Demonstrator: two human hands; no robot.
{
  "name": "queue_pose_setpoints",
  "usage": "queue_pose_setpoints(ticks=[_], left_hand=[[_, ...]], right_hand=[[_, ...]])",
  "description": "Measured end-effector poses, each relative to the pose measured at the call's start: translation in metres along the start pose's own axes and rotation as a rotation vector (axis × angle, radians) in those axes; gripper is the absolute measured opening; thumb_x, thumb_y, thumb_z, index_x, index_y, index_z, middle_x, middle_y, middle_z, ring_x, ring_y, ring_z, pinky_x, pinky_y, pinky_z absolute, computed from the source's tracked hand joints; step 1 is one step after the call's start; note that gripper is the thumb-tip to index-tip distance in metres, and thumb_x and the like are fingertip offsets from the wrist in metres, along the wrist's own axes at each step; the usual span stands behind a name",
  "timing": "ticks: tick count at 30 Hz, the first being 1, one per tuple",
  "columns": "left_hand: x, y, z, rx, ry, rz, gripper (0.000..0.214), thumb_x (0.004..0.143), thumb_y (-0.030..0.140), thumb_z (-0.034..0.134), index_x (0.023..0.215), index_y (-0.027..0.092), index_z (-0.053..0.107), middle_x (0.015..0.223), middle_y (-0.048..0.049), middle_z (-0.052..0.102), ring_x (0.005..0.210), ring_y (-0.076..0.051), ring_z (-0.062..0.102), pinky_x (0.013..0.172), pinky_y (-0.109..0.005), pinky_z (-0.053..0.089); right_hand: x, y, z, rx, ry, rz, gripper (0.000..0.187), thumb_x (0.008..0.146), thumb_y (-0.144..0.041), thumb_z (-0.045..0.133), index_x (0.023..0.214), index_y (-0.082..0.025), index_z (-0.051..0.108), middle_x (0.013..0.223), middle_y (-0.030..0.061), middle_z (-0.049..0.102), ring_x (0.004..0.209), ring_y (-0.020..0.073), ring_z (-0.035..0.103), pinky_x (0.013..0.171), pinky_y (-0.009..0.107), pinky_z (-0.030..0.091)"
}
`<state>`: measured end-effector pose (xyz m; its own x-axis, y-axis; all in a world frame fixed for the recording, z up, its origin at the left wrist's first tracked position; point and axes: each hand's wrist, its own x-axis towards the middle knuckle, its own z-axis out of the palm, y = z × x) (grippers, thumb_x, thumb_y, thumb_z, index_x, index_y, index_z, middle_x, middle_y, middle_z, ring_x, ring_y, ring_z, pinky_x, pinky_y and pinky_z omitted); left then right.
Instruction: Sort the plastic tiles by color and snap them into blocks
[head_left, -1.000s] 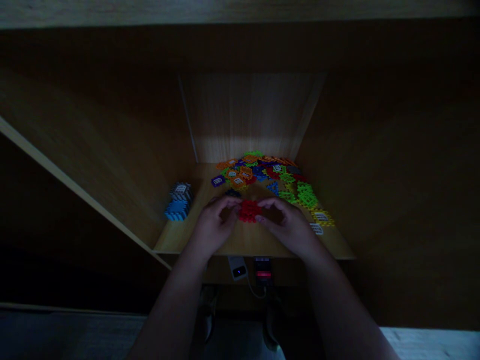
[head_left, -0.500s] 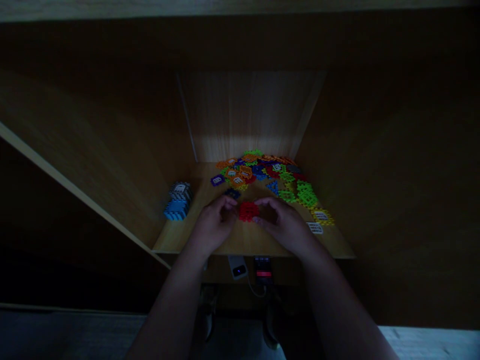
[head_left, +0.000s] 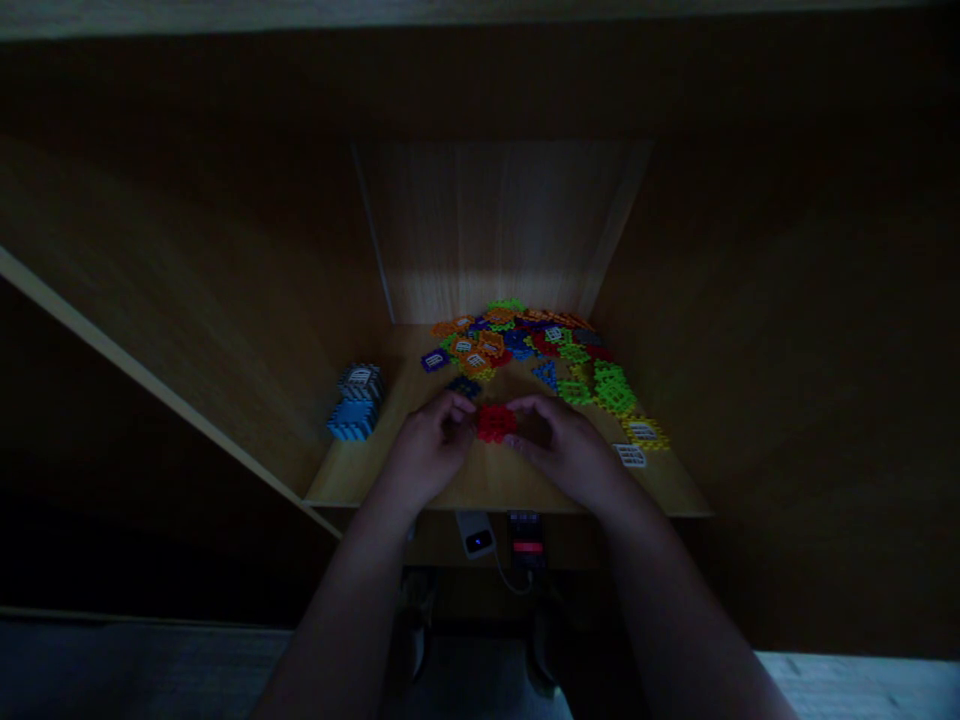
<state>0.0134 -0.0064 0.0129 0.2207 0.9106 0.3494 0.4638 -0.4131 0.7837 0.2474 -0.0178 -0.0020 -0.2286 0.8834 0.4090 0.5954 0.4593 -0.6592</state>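
Observation:
A small red assembly of interlocking plastic pieces [head_left: 495, 422] sits between my two hands just above the wooden desk [head_left: 495, 485]. My left hand [head_left: 429, 447] pinches its left side with curled fingers. My right hand [head_left: 568, 448] grips its right side, fingers bent around it. Behind the hands lies a loose heap of colourful pieces [head_left: 525, 345] in orange, green, blue, purple and yellow. The scene is very dim.
A blue block stack [head_left: 351, 419] and a grey one [head_left: 361, 381] stand at the desk's left edge. White tiles [head_left: 630, 455] lie at the right. Wooden walls enclose the desk on three sides. Two small devices [head_left: 502, 538] hang under the front edge.
Both hands and the red assembly have shifted very slightly away from me; the grip looks the same.

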Motion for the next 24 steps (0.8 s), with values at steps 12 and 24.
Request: queue_pose_setpoints(ticks=[12,24], left_hand=[[0.0005,0.0000,-0.0001,-0.002,-0.016,0.001,0.019,0.092,0.011,0.060,0.104,0.023,0.070,0.093,-0.0006,0.078,0.085,-0.018,0.073,0.079,-0.031,0.053],[-0.0003,-0.0012,-0.0004,0.006,-0.022,-0.015,0.016,0.094,0.015,0.061,0.106,0.022,0.070,0.093,-0.0001,0.077,0.085,-0.018,0.072,0.079,-0.030,0.053]], right_hand=[[0.0005,0.0000,0.0004,-0.002,-0.023,-0.004,0.033,0.097,-0.028,0.079,0.128,-0.028,0.068,0.131,0.0053,0.077,0.124,0.0255,0.072,0.108,0.044,0.055],[-0.0006,-0.0047,-0.0056,-0.096,0.086,-0.081,0.023,0.102,-0.036,0.074,0.123,-0.027,0.069,0.126,0.0060,0.077,0.123,0.0267,0.070,0.108,0.044,0.054]])
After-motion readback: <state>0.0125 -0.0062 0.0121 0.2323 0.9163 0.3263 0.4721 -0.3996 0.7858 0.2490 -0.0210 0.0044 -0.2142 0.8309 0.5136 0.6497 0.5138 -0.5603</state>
